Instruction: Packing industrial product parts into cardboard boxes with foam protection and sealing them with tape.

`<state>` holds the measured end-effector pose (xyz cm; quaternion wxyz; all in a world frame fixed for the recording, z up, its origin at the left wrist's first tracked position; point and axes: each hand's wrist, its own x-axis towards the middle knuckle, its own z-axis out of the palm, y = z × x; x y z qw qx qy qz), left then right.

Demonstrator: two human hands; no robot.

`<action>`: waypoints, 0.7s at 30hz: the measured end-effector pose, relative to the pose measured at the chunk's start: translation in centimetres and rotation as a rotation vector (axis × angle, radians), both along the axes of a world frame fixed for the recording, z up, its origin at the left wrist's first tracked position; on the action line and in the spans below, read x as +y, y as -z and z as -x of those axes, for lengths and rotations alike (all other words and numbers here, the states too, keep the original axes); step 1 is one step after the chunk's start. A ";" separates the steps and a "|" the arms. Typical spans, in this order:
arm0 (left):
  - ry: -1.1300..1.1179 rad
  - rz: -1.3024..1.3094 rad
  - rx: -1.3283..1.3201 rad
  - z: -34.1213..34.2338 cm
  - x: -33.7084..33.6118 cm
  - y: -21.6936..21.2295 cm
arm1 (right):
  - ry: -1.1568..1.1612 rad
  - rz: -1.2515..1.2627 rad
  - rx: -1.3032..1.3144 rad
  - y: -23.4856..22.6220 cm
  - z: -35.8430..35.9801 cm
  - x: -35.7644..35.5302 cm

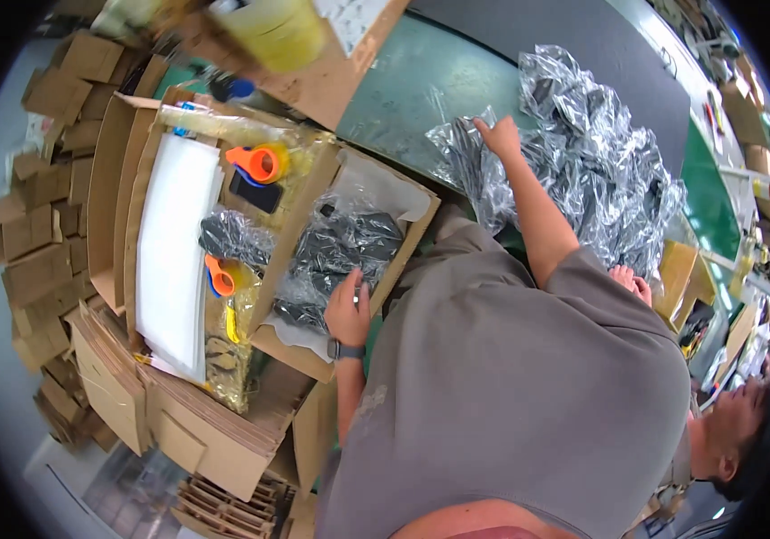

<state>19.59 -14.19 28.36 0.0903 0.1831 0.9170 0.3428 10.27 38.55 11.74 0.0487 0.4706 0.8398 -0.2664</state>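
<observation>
My left hand (347, 310), with a dark watch on the wrist, is inside an open cardboard box (421, 193). Its fingers are slightly apart over black items in clear plastic bags (349, 242), and nothing shows in its grip. On the green table, my right hand (500, 137) grips the edge of a clear plastic bag (479, 162) with dark contents. Its thumb sticks out, while the other fingers are partly hidden. A large heap of similar bagged items (591, 153) lies just to the right of it.
Left of the box, a carton holds white sheets (172, 251), orange tape dispensers (257, 164), a black phone (256, 192) and a yellow cutter (231, 321). Flattened cardboard (196, 431) stands nearby. A yellow bucket (277, 36) is at the top. Another person's hand (632, 281) rests by the heap.
</observation>
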 end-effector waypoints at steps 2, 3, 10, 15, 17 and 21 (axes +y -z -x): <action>0.115 -0.030 -0.006 3.5 5.1 0.2 | -0.066 0.184 -0.214 7.9 -5.6 5.9; 0.189 -0.054 -0.006 4.9 7.7 0.4 | 0.004 0.193 -0.285 11.3 -8.9 6.4; 0.128 -0.060 -0.015 6.6 18.0 -1.8 | -0.145 -0.254 0.338 -1.5 -7.0 2.4; 0.311 -0.083 -0.087 8.4 26.4 -1.0 | 0.553 0.052 0.382 3.9 -13.1 20.6; 0.431 -0.020 -0.080 8.8 29.0 -0.6 | 0.533 0.193 0.229 1.7 -9.8 23.6; 0.552 0.097 -0.031 10.2 33.4 -2.2 | 0.224 -0.351 0.348 -2.8 -3.4 26.4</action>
